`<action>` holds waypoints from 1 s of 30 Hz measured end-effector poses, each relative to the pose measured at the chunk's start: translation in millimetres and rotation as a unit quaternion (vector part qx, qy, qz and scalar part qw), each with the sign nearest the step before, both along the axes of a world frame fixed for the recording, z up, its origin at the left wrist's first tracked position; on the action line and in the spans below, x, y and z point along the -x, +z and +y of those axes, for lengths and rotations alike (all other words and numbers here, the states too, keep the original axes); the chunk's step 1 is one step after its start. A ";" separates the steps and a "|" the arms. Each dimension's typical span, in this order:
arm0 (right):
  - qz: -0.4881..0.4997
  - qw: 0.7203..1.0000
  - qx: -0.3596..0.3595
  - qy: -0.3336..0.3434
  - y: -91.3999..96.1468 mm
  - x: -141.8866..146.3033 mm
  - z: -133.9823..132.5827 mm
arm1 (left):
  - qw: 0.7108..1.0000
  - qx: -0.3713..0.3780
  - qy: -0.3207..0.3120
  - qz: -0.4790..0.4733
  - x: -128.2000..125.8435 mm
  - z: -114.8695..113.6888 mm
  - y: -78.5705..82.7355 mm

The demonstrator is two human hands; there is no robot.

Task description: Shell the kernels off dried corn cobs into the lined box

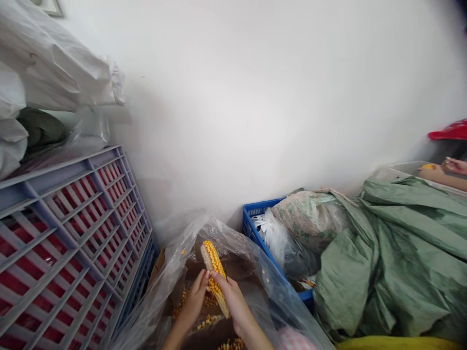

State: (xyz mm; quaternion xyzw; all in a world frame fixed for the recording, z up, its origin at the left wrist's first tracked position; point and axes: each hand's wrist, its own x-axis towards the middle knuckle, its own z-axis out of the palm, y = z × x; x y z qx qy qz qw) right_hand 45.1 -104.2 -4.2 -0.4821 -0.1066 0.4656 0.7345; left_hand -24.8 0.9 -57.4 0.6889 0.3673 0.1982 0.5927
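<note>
Between my two hands is an ear of corn (215, 265), tilted, with yellow kernels on one side and a pale stripe of bare cob along its left edge. My left hand (197, 291) presses its closed fingers against the left side of the ear, near the middle. From the right, my right hand (229, 294) is wrapped round the lower part, thumb on the kernels. Underneath, loose corn kernels (208, 322) lie in a cardboard box lined with a clear plastic bag (270, 277). Part of the box floor is hidden by my hands and forearms.
Stacked lavender plastic crates (87, 228) with red contents stand at left. A blue basket (262, 243) holding bags sits to the right, beside a green tarp (394, 253). Another person's hands (443, 167) hold something yellow at the far right. A white wall rises behind.
</note>
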 end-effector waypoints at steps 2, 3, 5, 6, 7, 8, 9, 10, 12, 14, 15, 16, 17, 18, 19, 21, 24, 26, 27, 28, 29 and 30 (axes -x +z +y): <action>-0.003 1.000 0.004 0.002 -2.0 -1.2 -0.2 | 1.000 -0.001 -0.015 0.020 2.5 -1.6 5.0; -0.004 1.000 0.006 0.003 -2.8 -1.8 -0.6 | 0.999 -0.006 -0.025 0.028 3.4 -2.9 7.6; -0.006 1.000 0.009 0.004 -4.2 -3.2 -1.9 | 0.998 -0.025 -0.044 0.045 3.6 -5.4 12.1; -0.005 1.000 0.008 0.007 -5.1 -4.0 -2.5 | 0.997 -0.034 -0.049 0.055 2.9 -6.4 13.5; -0.006 1.000 0.006 0.007 -6.4 -4.9 -2.9 | 0.996 -0.040 -0.051 0.065 1.9 -7.1 14.3; -0.008 1.000 0.007 0.007 -8.0 -5.7 -3.0 | 0.995 -0.042 -0.053 0.074 0.8 -7.4 14.1; -0.013 1.000 0.012 0.004 -9.8 -6.5 -3.0 | 0.995 -0.041 -0.053 0.079 -0.5 -7.5 13.0; -0.019 1.000 0.021 0.002 -11.9 -7.1 -2.8 | 0.995 -0.036 -0.054 0.078 -1.7 -7.3 11.0; -0.029 0.999 0.040 -0.004 -15.6 -7.5 -2.3 | 0.996 -0.022 -0.054 0.064 -3.7 -6.3 5.3; -0.034 0.998 0.049 -0.007 -17.4 -6.9 -2.0 | 0.998 -0.010 -0.051 0.046 -5.2 -5.4 -0.5; -0.032 0.998 0.053 -0.008 -17.4 -6.3 -2.0 | 0.998 -0.005 -0.046 0.039 -5.6 -5.1 -2.4; -0.030 0.998 0.056 -0.008 -16.8 -5.6 -2.1 | 0.999 -0.004 -0.040 0.032 -5.9 -5.1 -3.4; -0.026 0.998 0.057 -0.007 -15.8 -4.9 -2.4 | 0.999 -0.004 -0.036 0.026 -6.1 -5.3 -3.3; -0.021 0.998 0.055 -0.005 -14.5 -4.2 -2.6 | 0.999 -0.007 -0.034 0.019 -6.1 -5.6 -2.3; -0.016 0.999 0.050 -0.003 -13.0 -3.6 -2.8 | 0.999 -0.012 -0.033 0.013 -6.0 -6.1 -0.6; -0.008 0.999 0.038 -0.003 -9.9 -2.7 -3.2 | 0.999 -0.018 -0.035 0.003 -5.5 -6.8 3.6; 0.015 0.999 0.050 0.009 -4.7 -2.2 -3.3 | 1.000 -0.005 -0.020 0.001 -4.0 -6.8 9.0; 0.028 0.998 0.062 0.015 -1.4 -2.3 -3.3 | 1.000 0.009 -0.016 0.006 -2.7 -6.1 11.8; 0.029 0.998 0.060 0.014 0.0 -2.5 -3.3 | 1.000 0.010 -0.023 0.009 -2.1 -5.8 13.3; 0.028 0.998 0.057 0.011 0.9 -2.6 -3.3 | 0.999 0.006 -0.037 0.011 -1.5 -5.5 14.9; 0.027 0.998 0.054 0.009 1.4 -2.9 -3.2 | 0.999 -0.001 -0.053 0.013 -1.1 -5.4 16.6; 0.027 0.998 0.056 0.008 1.3 -3.2 -3.2 | 0.998 -0.009 -0.065 0.015 -0.9 -5.4 18.1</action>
